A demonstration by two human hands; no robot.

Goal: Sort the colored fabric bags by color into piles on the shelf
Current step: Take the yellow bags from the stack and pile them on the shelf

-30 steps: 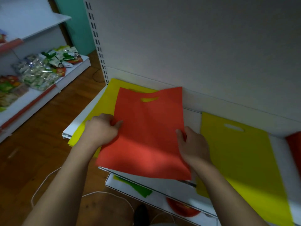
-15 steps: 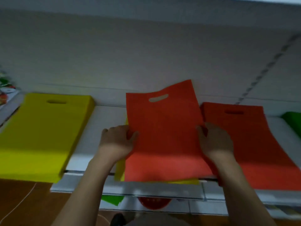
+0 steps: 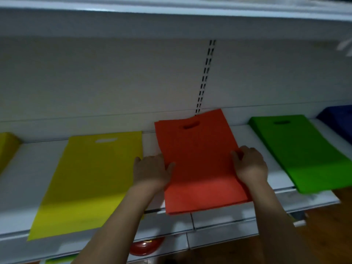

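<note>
A person stands at a white shop shelf (image 3: 28,180) and looks down at both bare hands, which hold a red fabric bag (image 3: 198,168) by its two long edges. The left hand (image 3: 150,169) grips the bag's left edge, thumb on top of the cloth and fingers tucked beneath. The right hand (image 3: 249,164) curls over the right edge, its fingers clamped on the fabric. The bag lies on or just above a red pile (image 3: 217,116) in the middle of the shelf; the picture is soft, so I cannot tell whether it is fully set down.

To the left lies a yellow bag (image 3: 89,180), its bottom hanging over the shelf's front lip. Further left sits the corner of another yellow pile (image 3: 6,145). To the right is a green pile (image 3: 302,153), then a blue pile (image 3: 337,119) at the frame's edge.

Risks, as I judge them: the red bag sits slightly askew on its pile, a back corner of the pile showing behind it, so letting go now would leave a ragged stack. Its front end overhangs the shelf lip, and thin slippery cloth could slide off onto the floor. The left wrist is close to the yellow bag and could drag it forward.
</note>
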